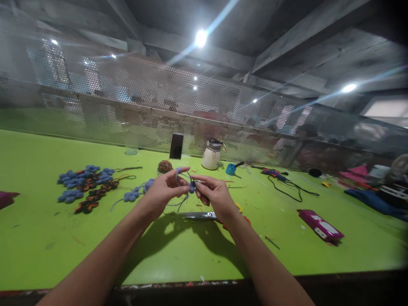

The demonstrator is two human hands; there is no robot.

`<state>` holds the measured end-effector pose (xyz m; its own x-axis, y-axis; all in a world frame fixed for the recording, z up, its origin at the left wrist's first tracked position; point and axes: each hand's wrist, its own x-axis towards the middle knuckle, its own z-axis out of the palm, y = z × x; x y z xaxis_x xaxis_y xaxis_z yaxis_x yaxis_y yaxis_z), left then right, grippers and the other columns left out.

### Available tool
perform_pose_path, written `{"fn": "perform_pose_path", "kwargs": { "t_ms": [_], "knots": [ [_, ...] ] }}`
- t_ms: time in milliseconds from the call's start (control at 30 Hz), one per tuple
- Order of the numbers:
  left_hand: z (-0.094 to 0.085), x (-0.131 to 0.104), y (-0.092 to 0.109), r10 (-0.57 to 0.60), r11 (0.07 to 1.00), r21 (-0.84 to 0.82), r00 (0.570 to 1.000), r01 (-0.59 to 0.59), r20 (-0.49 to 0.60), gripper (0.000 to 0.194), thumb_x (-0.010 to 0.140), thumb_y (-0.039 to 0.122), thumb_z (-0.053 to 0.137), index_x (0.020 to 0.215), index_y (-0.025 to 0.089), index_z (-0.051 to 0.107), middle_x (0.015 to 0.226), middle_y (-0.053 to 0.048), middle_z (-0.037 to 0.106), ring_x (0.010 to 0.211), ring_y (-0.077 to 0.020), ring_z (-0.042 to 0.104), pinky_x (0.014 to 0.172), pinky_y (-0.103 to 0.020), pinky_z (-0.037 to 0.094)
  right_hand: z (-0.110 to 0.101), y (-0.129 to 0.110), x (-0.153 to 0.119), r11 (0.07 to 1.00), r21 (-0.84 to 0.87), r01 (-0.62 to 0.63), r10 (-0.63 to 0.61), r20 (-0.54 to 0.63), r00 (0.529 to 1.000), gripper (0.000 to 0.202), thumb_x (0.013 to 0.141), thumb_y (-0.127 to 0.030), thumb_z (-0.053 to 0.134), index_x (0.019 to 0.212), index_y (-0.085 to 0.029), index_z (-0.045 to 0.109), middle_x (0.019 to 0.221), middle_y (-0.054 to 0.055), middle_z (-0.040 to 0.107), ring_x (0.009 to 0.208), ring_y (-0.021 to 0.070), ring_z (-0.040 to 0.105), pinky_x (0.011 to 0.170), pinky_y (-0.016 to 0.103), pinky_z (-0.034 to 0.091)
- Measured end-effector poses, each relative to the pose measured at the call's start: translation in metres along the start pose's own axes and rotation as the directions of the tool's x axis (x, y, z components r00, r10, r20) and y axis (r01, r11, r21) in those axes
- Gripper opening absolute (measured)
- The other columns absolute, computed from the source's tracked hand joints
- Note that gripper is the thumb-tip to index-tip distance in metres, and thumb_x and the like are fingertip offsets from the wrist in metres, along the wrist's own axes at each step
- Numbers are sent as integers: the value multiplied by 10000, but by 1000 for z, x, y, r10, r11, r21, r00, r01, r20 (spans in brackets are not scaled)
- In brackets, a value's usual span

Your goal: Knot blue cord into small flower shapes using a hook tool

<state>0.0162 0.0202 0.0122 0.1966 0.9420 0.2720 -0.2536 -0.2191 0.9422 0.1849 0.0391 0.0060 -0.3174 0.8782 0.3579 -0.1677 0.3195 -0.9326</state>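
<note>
Between my two hands, above the green table, is a small blue-purple crochet piece (191, 187). My left hand (162, 190) pinches its left side, with blue yarn looped over the raised index finger. From the right, my right hand (214, 193) closes on the piece with thumb and fingertips; any hook there is too small to make out. Scissors (199, 215) lie on the table beneath my hands. Blue crochet flowers (72, 178) and dark orange-black ones (87, 202) are grouped at the left. A multicoloured yarn ball (164, 166) sits behind my left hand.
A phone (176, 146) leans upright near the perforated screen, beside a white jar (211, 155). On the right of the green table (153, 265) are a small blue pot (231, 169), a glue gun (273, 173) with its cord, a magenta case (320, 226) and blue cloth (372, 203).
</note>
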Motion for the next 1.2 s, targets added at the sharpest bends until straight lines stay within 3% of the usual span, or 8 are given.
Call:
{"fn": "perform_pose_path", "kwargs": {
  "t_ms": [200, 333, 500, 600, 767, 1000, 1200],
  "knots": [
    [2, 2, -1, 42, 997, 59, 999, -40, -28, 600, 664, 171, 716, 1235, 166, 534, 747, 12, 579, 653, -100, 487, 605, -251, 353, 1, 0, -1, 980, 159, -117, 100, 107, 989, 311, 724, -288, 693, 1010, -168, 685, 531, -37, 547, 371, 31, 381, 363, 175, 225],
    [0, 1, 1, 12, 999, 34, 1000, -12, 20, 599, 658, 154, 700, 1236, 176, 543, 726, 16, 569, 627, -98, 471, 584, -248, 342, -2, 1, -1, 942, 262, -211, 167, 181, 969, 321, 709, -285, 714, 1008, -174, 678, 537, -38, 543, 372, 22, 364, 382, 173, 210],
    [-3, -1, 3, -86, 992, -88, 994, 91, 64, 491, 657, 151, 676, 1139, 205, 604, 801, -7, 596, 702, -117, 519, 606, -239, 364, -1, 4, 1, 995, 81, -57, 51, 74, 996, 307, 717, -306, 694, 981, -149, 691, 507, -38, 533, 359, 33, 364, 355, 177, 212],
    [0, 0, 0, -99, 995, 1, 994, 99, 46, 269, 727, 331, 647, 936, 162, 662, 780, -42, 618, 689, -132, 527, 574, -239, 354, 2, 7, 2, 998, -52, 47, -45, 45, 998, 307, 728, -296, 667, 986, -131, 689, 477, -53, 505, 340, 30, 336, 341, 178, 226],
    [5, 5, -11, -68, 988, 139, 998, 69, -6, 295, 674, 423, 688, 630, 141, 612, 581, -9, 556, 552, -120, 458, 515, -243, 304, 3, 15, 3, 968, -205, 144, -135, 59, 989, 237, 769, -290, 614, 930, -127, 674, 513, -48, 514, 350, 38, 397, 345, 174, 306],
    [3, 8, -15, 4, 972, 236, 999, 7, -45, 291, 634, 375, 727, 525, 162, 561, 467, 51, 434, 473, -87, 314, 473, -239, 214, 1, 14, 6, 980, -185, 76, -62, 85, 994, 258, 735, -341, 642, 881, -145, 558, 493, -56, 556, 325, 60, 433, 321, 172, 315],
    [0, 11, -22, -19, 982, 188, 1000, 20, -7, 243, 657, 373, 707, 579, 155, 633, 514, 13, 519, 501, -108, 364, 495, -248, 240, -1, 14, 8, 991, -130, -37, 49, 96, 994, 384, 634, -335, 735, 914, -126, 576, 553, -17, 616, 370, 72, 480, 342, 174, 318]
  ]
}}
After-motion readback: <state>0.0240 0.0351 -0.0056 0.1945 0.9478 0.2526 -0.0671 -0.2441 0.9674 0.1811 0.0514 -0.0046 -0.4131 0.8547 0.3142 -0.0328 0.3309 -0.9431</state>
